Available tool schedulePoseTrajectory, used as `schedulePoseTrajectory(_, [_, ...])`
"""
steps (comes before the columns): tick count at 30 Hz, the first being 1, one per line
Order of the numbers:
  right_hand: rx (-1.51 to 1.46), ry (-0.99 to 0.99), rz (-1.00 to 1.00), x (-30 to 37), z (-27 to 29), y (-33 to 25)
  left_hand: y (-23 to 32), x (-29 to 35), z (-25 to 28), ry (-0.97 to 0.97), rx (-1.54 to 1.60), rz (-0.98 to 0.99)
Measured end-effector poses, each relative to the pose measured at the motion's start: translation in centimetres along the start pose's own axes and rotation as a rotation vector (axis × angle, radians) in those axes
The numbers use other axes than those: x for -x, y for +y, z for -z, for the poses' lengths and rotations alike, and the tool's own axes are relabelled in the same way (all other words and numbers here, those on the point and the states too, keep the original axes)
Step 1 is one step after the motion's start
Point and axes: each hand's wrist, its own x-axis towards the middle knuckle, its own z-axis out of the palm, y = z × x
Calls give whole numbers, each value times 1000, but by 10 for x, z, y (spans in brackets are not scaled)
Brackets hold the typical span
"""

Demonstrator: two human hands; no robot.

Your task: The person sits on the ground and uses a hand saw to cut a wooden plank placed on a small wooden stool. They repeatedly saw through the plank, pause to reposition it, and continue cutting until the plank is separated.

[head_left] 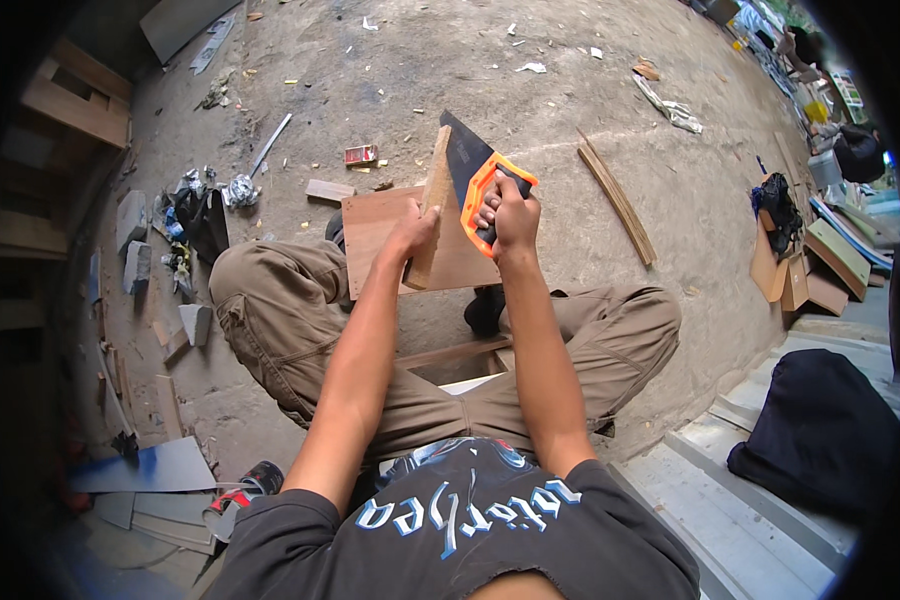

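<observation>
- OK, L hand point(417, 230) closed around wood strip point(437, 180), fingers wrapped abt mid-length.
- R hand point(511, 214) gripping handsaw point(466, 158) by its orange/blk handle; dark blade angles far-left.
- Saw blade right up against R side of strip nr its far end; can't tell if teeth are in the wood.
- Strip runs near to far over flat brown board point(378, 235), far end past board's far edge.
- Board sits btw the knees of person's brown trousers point(270, 285).
- Small wood block point(329, 190) on ground just far-left of board, w/ red box point(361, 155) farther back.
- Narrow wood slats point(618, 205) on ground, R of the saw, well apart from it.
- Far L: foil ball point(240, 191), blk plastic point(204, 222), grey blocks point(137, 267) nearer the L edge.
- Near R: dk cloth item point(820, 430) on pale ribbed panels point(730, 520).
- Near L: can point(262, 478) beside the L sleeve.
</observation>
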Motion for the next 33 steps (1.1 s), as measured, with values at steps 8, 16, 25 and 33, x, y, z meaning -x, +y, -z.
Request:
schedulePoseTrajectory(8, [-24,4,39,-28,-9,-13,26,32,12,-36,97,1])
schedulePoseTrajectory(16, [127,221,473,-106,5,-12,35,80,-20,-174,8,-33])
schedulePoseTrajectory(25, [884,167,803,-45,54,-36,30,77,9,-541,624,54])
schedulePoseTrajectory(33, [305,53,636,-38,57,-29,48,94,-20,-605,564,-32])
